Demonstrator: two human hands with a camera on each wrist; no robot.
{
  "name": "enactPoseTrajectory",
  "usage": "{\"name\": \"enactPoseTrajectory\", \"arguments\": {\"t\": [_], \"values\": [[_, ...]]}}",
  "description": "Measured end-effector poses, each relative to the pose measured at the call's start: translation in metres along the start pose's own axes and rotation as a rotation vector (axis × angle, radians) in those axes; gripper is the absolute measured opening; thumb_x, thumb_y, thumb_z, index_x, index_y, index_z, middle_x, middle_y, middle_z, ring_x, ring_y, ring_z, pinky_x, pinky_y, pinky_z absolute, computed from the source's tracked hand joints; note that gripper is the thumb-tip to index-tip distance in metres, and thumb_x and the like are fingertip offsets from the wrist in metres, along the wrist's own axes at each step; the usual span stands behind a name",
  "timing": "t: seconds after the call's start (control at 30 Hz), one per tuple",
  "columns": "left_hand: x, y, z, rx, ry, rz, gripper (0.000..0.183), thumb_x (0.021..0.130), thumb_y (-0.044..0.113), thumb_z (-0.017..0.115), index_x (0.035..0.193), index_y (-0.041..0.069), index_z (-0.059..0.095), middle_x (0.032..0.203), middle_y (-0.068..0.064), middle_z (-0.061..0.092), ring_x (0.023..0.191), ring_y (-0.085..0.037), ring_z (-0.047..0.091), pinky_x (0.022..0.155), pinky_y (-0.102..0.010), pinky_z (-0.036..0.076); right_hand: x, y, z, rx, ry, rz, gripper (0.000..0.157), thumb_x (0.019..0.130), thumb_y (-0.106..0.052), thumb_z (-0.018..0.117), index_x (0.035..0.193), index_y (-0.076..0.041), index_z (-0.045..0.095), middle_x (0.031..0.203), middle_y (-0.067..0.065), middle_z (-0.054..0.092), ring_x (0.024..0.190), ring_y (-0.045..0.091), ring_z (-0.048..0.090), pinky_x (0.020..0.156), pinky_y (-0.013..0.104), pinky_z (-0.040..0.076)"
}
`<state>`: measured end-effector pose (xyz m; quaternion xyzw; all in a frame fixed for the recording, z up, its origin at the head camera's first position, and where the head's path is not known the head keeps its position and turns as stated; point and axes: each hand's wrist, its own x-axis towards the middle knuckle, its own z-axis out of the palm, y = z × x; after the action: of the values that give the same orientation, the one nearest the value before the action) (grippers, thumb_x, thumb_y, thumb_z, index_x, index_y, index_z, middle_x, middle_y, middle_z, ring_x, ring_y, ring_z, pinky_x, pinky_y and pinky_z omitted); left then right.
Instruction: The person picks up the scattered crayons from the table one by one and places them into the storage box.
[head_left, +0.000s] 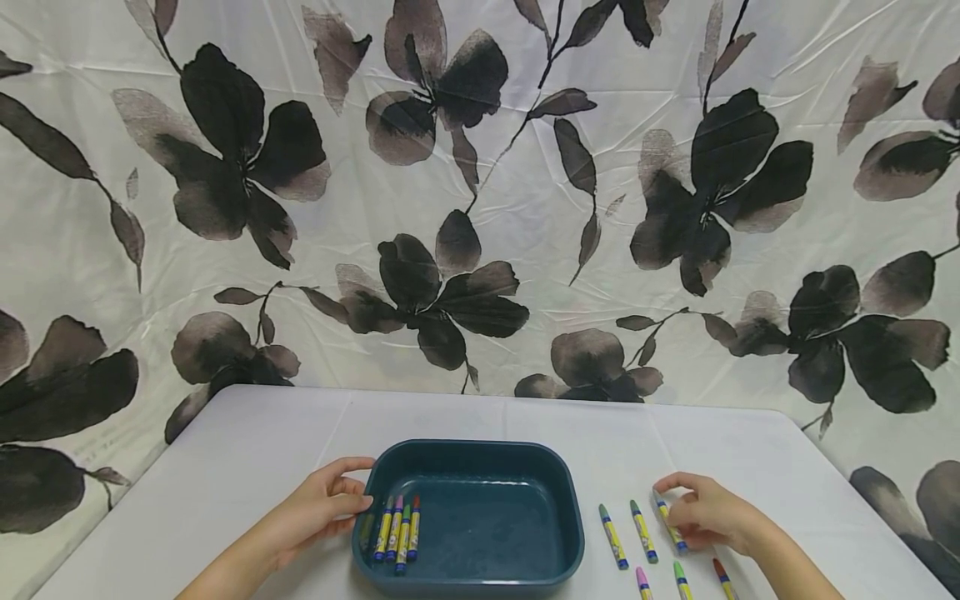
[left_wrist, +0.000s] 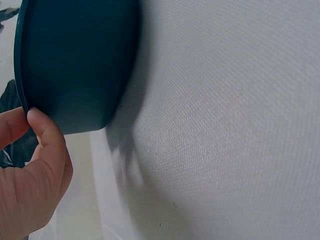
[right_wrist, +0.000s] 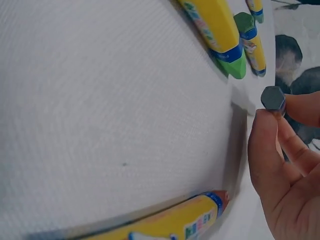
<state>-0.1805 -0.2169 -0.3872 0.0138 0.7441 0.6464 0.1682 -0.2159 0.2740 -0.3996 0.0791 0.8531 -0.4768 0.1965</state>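
A dark teal plastic tray stands on the table, with several yellow-wrapped crayons lying side by side at its left end. My left hand pinches the tray's left rim between thumb and index finger; the left wrist view shows this hand at the rim from outside. To the right of the tray, my right hand pinches a crayon. Its grey hexagonal end faces the right wrist camera, and a shadow lies below it on the cloth.
Around the right hand lie several more crayons: two with green tips, a pink one, a light green one and a red-brown one. White cloth covers the table. Behind hangs a floral sheet.
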Motion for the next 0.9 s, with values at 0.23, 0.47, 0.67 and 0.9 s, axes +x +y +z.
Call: {"name": "enactPoseTrajectory", "arguments": {"t": [0.23, 0.47, 0.67, 0.9], "values": [[0.001, 0.0, 0.0, -0.003, 0.002, -0.002, 0.064, 0.087, 0.008, 0.062, 0.139, -0.004, 0.027, 0.09, -0.006, 0.048, 0.077, -0.016, 0.049, 0.067, -0.025, 0.047, 0.0, -0.005, -0.003, 0.082, -0.105, -0.035, 0.052, 0.077, -0.003, 0.061, 0.127, 0.0, 0.045, 0.082, 0.007, 0.052, 0.066, 0.016, 0.051, 0.057, 0.023, 0.045], [0.0, 0.003, 0.002, 0.009, 0.024, -0.017, 0.062, 0.087, 0.007, 0.062, 0.139, -0.003, 0.029, 0.09, -0.007, 0.049, 0.076, -0.016, 0.049, 0.066, -0.025, 0.047, 0.0, -0.011, -0.004, 0.158, -0.171, -0.093, 0.055, 0.078, -0.004, 0.058, 0.13, 0.001, 0.04, 0.079, 0.006, 0.054, 0.067, 0.015, 0.052, 0.057, 0.022, 0.047], [0.001, 0.003, 0.001, 0.008, 0.019, -0.014, 0.062, 0.087, 0.006, 0.061, 0.139, -0.004, 0.029, 0.089, -0.006, 0.048, 0.076, -0.016, 0.049, 0.066, -0.025, 0.047, 0.0, -0.022, -0.002, 0.206, -0.191, -0.108, 0.054, 0.081, -0.006, 0.058, 0.131, 0.001, 0.039, 0.083, 0.005, 0.053, 0.071, 0.015, 0.053, 0.059, 0.023, 0.048], [-0.001, 0.003, 0.002, 0.002, 0.015, -0.016, 0.063, 0.087, 0.007, 0.062, 0.139, -0.004, 0.028, 0.089, -0.006, 0.049, 0.075, -0.015, 0.049, 0.066, -0.024, 0.047, -0.003, -0.032, 0.004, 0.252, -0.185, -0.104, 0.052, 0.082, -0.006, 0.058, 0.131, -0.001, 0.041, 0.09, 0.006, 0.053, 0.076, 0.015, 0.052, 0.062, 0.022, 0.05]]}}
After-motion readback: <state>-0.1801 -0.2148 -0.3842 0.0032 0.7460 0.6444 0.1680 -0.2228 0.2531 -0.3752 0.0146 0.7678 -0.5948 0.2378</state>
